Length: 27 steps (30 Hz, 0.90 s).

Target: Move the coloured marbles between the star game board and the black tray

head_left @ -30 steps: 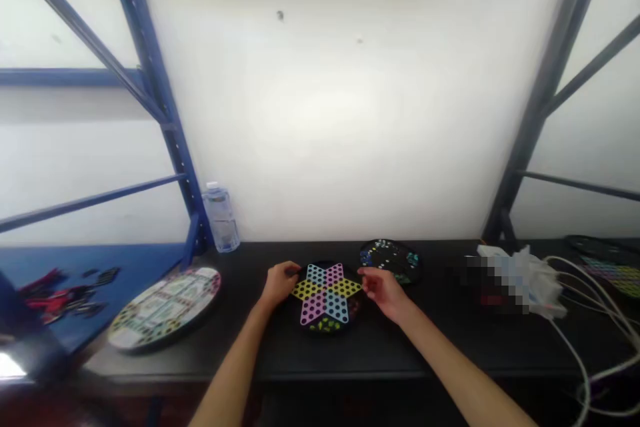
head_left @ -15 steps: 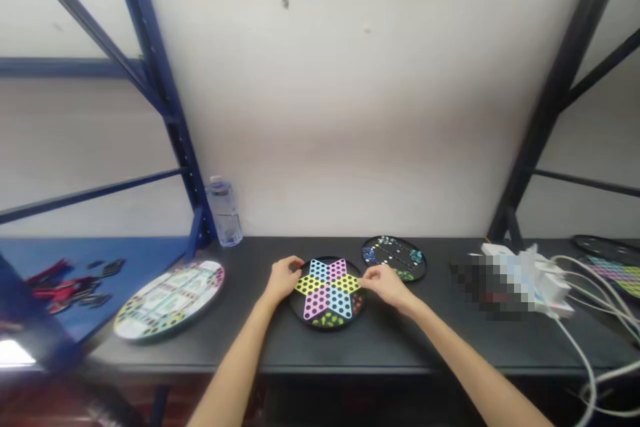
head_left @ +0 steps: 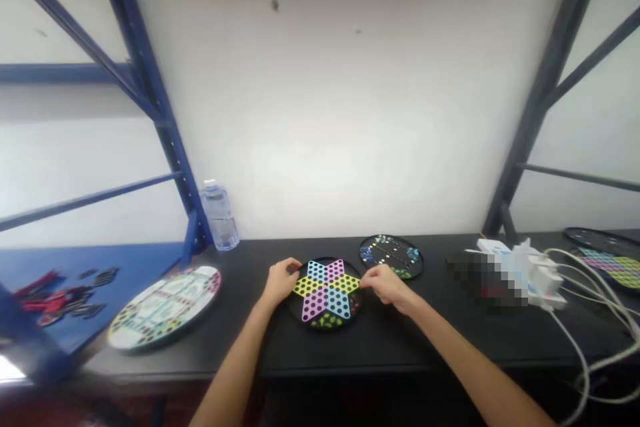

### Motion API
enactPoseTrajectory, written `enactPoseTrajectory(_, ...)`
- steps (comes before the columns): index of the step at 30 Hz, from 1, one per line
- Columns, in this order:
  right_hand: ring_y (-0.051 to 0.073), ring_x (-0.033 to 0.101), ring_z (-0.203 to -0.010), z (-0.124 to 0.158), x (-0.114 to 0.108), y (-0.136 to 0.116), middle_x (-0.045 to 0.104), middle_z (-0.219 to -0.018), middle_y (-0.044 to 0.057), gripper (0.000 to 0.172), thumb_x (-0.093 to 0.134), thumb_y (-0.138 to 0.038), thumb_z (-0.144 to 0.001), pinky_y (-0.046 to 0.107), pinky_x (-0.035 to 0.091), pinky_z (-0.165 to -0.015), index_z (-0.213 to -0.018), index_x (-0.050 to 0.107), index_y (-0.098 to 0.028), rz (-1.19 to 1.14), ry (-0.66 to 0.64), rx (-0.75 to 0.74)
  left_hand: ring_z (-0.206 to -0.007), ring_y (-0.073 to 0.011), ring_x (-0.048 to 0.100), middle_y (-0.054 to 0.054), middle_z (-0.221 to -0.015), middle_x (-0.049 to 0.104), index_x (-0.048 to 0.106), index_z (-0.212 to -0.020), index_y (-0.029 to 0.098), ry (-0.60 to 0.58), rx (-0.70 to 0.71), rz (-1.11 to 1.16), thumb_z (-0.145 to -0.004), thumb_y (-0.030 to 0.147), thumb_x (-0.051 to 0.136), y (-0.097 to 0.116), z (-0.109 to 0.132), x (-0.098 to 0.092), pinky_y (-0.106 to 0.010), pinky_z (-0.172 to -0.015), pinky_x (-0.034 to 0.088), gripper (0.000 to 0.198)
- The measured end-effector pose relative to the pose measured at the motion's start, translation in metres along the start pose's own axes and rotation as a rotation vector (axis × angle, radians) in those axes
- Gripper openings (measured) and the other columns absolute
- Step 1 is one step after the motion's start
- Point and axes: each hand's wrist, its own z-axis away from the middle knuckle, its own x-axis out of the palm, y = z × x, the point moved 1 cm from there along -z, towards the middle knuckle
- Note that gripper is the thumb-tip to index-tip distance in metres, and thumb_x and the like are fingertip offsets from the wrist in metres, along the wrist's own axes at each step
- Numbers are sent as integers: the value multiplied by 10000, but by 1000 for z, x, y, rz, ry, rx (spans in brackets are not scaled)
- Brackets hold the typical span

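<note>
A star-shaped Chinese checkers board (head_left: 327, 288), with pink, blue and yellow points full of holes, lies over a round black tray (head_left: 295, 312). Green and reddish pieces (head_left: 328, 321) show in the tray beside the star's points. My left hand (head_left: 281, 280) is curled at the tray's upper left rim, thumb and fingers bent around the edge near the yellow left point. On the other side, my right hand (head_left: 386, 283) pinches the tip of the star's yellow right point. The right thumb and index finger meet there; the remaining fingers are folded under.
Behind my right hand lies a round black lid or tray (head_left: 391, 257) with small coloured pieces. A white oval board (head_left: 165, 307) is at the left, a clear bottle (head_left: 220, 215) by the blue post. A power strip (head_left: 537, 280) with white cables (head_left: 575, 340) sits right.
The view has shifted slightly, moving most things a little left in the picture. Both hands keep their places at the star board and tray, with no clear movement of either.
</note>
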Motion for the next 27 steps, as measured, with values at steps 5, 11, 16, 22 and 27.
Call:
enactPoseTrajectory(5, 37, 90, -363, -9, -3, 9, 254, -438, -99, 211, 486, -339, -750, 172, 63, -333, -697, 552, -146, -683, -189, 185, -853, -171, 649, -22, -922, 713, 696, -905, 204, -6, -14, -4, -721, 168, 541, -1, 0, 1, -272, -798, 490, 243)
enactPoseTrajectory(11, 31, 173, -358, -14, 3, 8, 459, -517, -38, 299, 540, -431, -757, 190, 86, -350, -628, 511, -162, -589, -75, 81, -858, -169, 644, -17, -908, 711, 699, -903, 205, 5, 1, -12, -721, 178, 534, 1, 0, 0, -266, -784, 494, 247)
enactPoseTrajectory(16, 93, 450, -480, 1, 9, -1, 551, -514, 6, 243, 654, -362, -682, 217, 284, -466, -552, 605, -163, 220, 225, -241, -853, -166, 645, -15, -900, 713, 702, -892, 202, 9, -2, -2, -714, 172, 533, 3, 0, 0, -264, -794, 495, 248)
enactPoseTrajectory(22, 170, 591, -590, 13, 25, -8, 656, -603, 79, 183, 640, -308, -677, 255, 330, -545, -541, 666, -188, 646, 226, -229, -842, -167, 646, -17, -899, 715, 703, -888, 202, 20, -10, -18, -700, 158, 530, 1, -1, 1, -267, -792, 495, 260)
enactPoseTrajectory(27, 165, 575, -566, 7, 30, -3, 631, -565, 76, 135, 616, -215, -635, 254, 321, -529, -510, 652, -180, 553, 234, -202, -861, -169, 644, -21, -906, 712, 702, -892, 201, 18, 10, -30, -710, 169, 532, 1, 0, 0, -268, -816, 490, 251)
